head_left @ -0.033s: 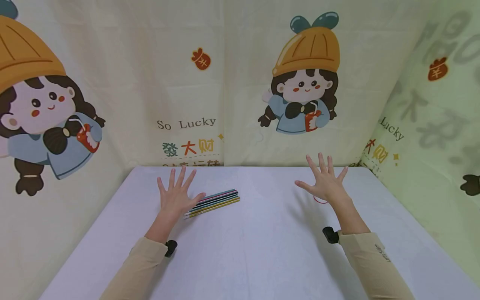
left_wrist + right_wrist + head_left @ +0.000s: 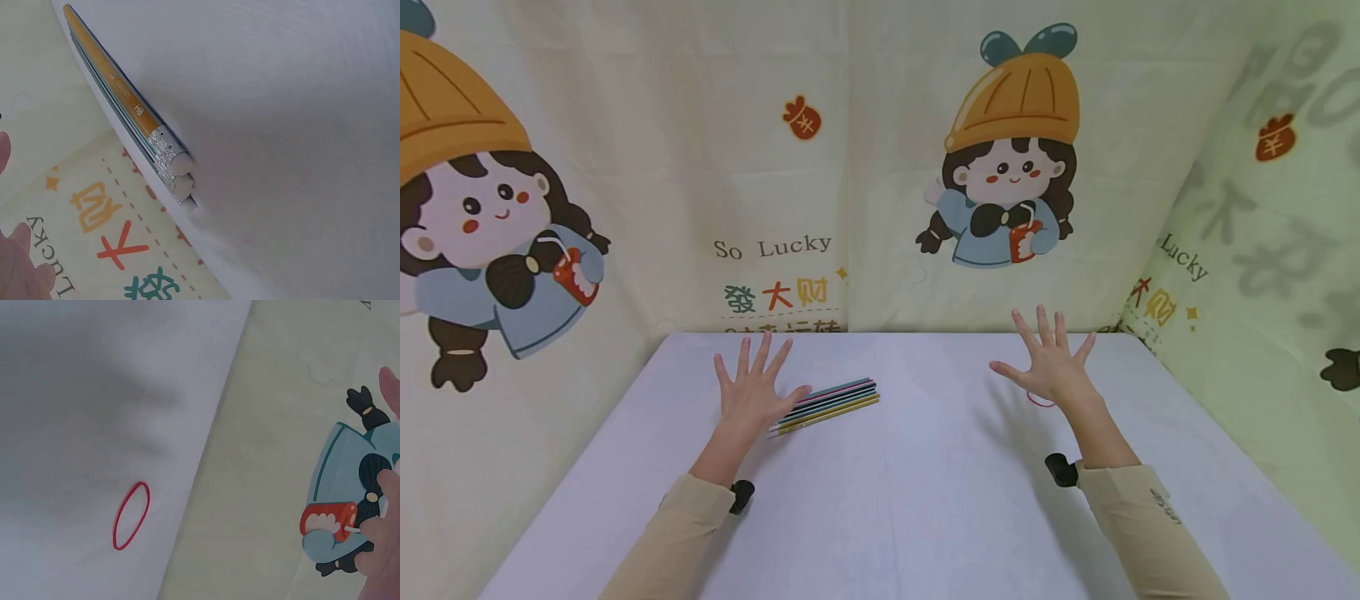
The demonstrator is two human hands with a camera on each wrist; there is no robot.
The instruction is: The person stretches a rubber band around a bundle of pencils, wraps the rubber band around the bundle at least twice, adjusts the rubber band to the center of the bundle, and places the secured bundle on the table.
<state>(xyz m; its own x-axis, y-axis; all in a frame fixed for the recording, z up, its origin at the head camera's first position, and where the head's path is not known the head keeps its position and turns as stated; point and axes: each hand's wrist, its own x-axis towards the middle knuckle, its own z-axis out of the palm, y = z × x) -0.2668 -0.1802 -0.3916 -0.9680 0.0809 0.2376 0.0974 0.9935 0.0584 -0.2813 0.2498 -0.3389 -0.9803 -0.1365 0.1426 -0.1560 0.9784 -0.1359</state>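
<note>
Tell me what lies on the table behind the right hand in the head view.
A red loop: its lower edge shows past the right hand, which covers the rest. The right wrist view shows the whole loop.

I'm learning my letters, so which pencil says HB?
The yellow pencil at the front in the left wrist view: pale letters HB show beside its silver band. On the other pencils, no HB can be read.

Several pencils point(image 2: 831, 403), yellow and dark ones among them, lie side by side, slanted, in the far left part of the surface point(image 2: 887, 500), white erasers toward its near left corner. One thin red loop point(image 2: 148, 503) lies near the far right corner.
</note>
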